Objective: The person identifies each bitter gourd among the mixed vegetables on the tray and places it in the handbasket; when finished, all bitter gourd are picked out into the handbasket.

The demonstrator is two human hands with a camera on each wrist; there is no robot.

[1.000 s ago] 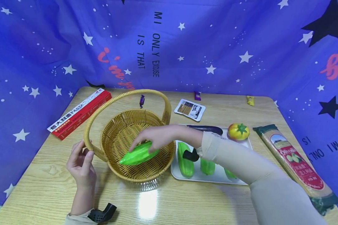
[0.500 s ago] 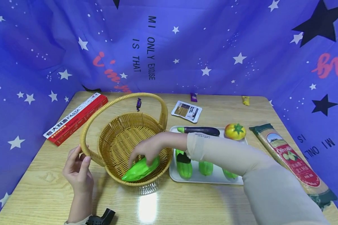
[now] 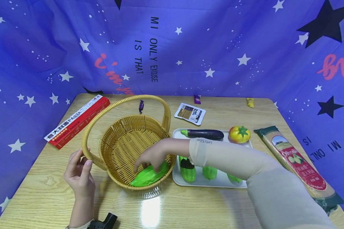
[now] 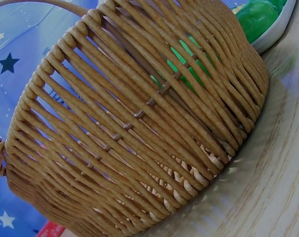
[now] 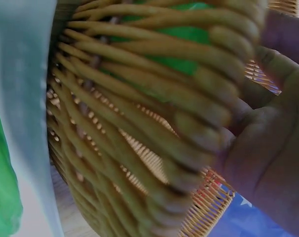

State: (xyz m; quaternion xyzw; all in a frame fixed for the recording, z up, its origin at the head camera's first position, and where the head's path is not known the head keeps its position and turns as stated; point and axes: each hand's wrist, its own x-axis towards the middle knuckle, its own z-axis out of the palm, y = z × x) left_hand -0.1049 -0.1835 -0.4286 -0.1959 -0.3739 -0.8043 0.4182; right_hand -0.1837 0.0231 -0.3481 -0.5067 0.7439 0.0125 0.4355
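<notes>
Now, from the biggest thing to the smallest one:

Table (image 3: 189,206): it is filling the lower half of the head view, with a blue star cloth (image 3: 218,47) hanging behind it.

Basket (image 3: 123,143): it is standing at the centre left of the frame, with its handle (image 3: 126,100) arching over it. In the left wrist view its woven wall (image 4: 139,123) is filling nearly the whole frame.

Tray (image 3: 176,176): it is lying just right of the basket, carrying an eggplant (image 3: 203,134), a tomato (image 3: 239,134) and green vegetables (image 3: 187,170).

Pasta bag (image 3: 296,162): it is lying at the right edge of the table.

Red pasta box (image 3: 77,121): it is lying at the left, well apart from the basket.

Right hand (image 3: 150,157): it is reaching over the basket rim, fingers bent down on the green gourd; I cannot tell if they are gripping it or only touching it.

Left hand (image 3: 78,176): it is staying at the lower left, fingers curling round the base of the handle.

Green gourd (image 3: 149,176): it is lying inside the basket, against the near wall, at the lower centre of the frame. Its green is showing through the weave in both wrist views (image 4: 184,64) (image 5: 189,34).
</notes>
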